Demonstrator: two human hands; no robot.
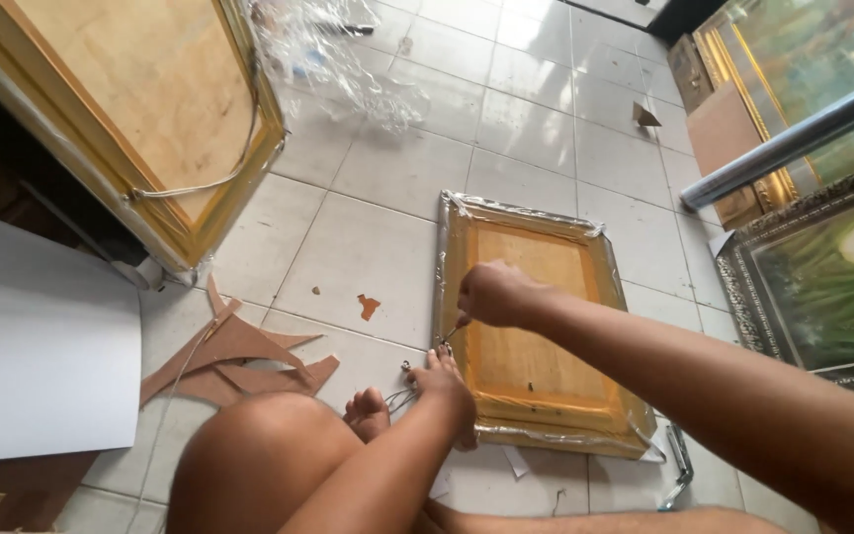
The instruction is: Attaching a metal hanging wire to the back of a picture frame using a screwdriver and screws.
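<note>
A small gold picture frame (pixel 536 326) lies face down on the tiled floor, its wooden back up and its edges wrapped in clear plastic. My right hand (pixel 496 294) is closed over the frame's left edge, pinching a thin tool or wire. My left hand (pixel 444 384) rests just below it at the same edge, fingers pressed on a small metal fitting with thin wire (pixel 402 396) trailing beside it. My bare knee (pixel 259 455) and foot are at the bottom.
A large frame (pixel 150 109) with a hanging wire leans at upper left. Crumpled clear plastic (pixel 338 49) lies behind. White board (pixel 42 346) and brown cardboard scraps (pixel 239 356) sit left. Framed paintings (pixel 822 277) and a roll of plastic film (pixel 793 138) stand right.
</note>
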